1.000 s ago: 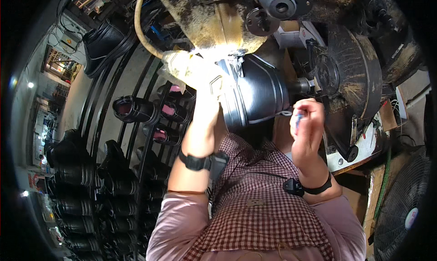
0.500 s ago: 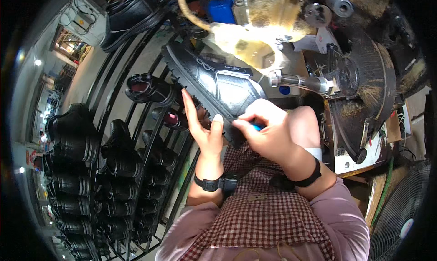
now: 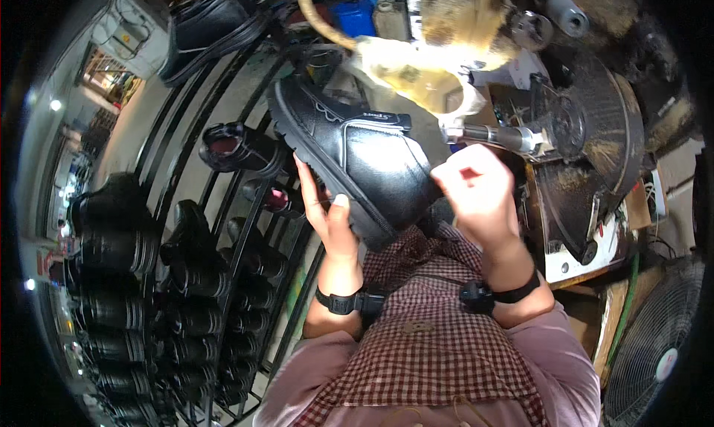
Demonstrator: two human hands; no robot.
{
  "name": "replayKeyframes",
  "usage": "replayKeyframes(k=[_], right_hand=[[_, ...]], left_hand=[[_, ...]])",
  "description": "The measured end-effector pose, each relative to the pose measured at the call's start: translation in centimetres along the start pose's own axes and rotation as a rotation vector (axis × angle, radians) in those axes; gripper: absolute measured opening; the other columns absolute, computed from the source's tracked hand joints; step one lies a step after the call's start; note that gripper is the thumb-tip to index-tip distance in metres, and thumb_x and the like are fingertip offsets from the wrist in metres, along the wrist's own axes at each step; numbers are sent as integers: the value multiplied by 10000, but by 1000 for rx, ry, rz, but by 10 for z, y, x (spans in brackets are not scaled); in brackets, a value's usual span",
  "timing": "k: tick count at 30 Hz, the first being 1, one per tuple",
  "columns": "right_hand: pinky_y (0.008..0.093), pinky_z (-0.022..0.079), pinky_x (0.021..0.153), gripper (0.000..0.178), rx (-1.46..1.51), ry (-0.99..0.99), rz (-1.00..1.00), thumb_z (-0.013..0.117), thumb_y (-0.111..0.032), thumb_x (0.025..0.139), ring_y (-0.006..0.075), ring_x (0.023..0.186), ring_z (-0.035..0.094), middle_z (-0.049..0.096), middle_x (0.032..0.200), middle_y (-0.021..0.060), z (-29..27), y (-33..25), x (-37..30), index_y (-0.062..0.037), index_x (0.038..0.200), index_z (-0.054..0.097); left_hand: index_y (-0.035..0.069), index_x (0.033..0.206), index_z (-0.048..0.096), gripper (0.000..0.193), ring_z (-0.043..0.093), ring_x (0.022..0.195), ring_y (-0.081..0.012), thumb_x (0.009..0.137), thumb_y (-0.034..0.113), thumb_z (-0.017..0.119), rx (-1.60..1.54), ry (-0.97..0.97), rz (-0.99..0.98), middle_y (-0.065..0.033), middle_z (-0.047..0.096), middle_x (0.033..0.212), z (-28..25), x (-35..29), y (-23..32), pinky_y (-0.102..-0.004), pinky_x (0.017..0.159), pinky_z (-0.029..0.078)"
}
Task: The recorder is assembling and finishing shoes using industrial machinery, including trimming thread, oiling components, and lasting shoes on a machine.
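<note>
A shiny black boot (image 3: 383,159) with a thick lugged sole and a printed strap is held tilted in front of me, its toe toward the upper left. My left hand (image 3: 327,219) supports it from the sole side, thumb and fingers pressed along the sole. Beside the boot's heel end, my right hand (image 3: 480,193) is curled closed, its fingertips close to the back of the upper. Whatever lies inside those fingers is hidden. Both wrists wear black bands, and a checked apron (image 3: 431,338) covers my lap.
A black metal rack (image 3: 216,308) with rows of black shoes (image 3: 119,241) stands at left. To the right is a machine with a metal spindle (image 3: 494,135) and a dusty wheel (image 3: 602,129). A yellowish lit cover (image 3: 409,70) hangs above. A fan (image 3: 654,352) stands lower right.
My right hand has moved up and right, from the sole edge at the heel to the back of the upper. The blue thing seen at its fingers no longer shows. The left hand still supports the boot.
</note>
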State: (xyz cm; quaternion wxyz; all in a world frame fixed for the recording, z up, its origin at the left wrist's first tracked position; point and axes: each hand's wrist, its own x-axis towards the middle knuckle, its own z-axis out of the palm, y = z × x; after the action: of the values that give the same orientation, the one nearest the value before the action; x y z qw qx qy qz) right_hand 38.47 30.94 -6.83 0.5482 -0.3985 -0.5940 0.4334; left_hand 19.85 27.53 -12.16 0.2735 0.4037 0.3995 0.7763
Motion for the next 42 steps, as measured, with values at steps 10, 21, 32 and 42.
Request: replayKeyframes(k=[10,21,32,42], right_hand=[[359,493,591,218,-729,-562,-698,688,-53,615,320,643,619,617,721,139,1,-20,3,-51,830,650],[266,485,601,618,-347,-386,-266,707,-14,752,220,679,652,686,849,131,26,-42,-20,-34,1327,481],[412,507,753,947,-982,-748,206,802,-274,644,366,835,657,652,877,263,-39,57,-29,30,1400,318],[330,519,673,294,-409,-484,106,734,-127,762,258,708,646,669,825,164,-15,70,-41,-12,1020,654]], left_hand=[[2,1422,335,795,477,1255,-301,758,285,668,-447,-240,-185,-186,441,1398,-17,2,34,-418,1084,354],[-56,1288,358,782,479,880,-284,782,492,595,-1164,-13,-319,-261,408,1215,-97,117,144,-340,698,485],[-39,1228,524,419,622,810,-159,874,162,620,-387,-313,-268,-175,634,1110,12,104,114,-251,705,520],[69,1073,644,419,613,1025,-327,765,341,725,1494,288,477,-135,630,1095,30,310,110,-424,862,497]])
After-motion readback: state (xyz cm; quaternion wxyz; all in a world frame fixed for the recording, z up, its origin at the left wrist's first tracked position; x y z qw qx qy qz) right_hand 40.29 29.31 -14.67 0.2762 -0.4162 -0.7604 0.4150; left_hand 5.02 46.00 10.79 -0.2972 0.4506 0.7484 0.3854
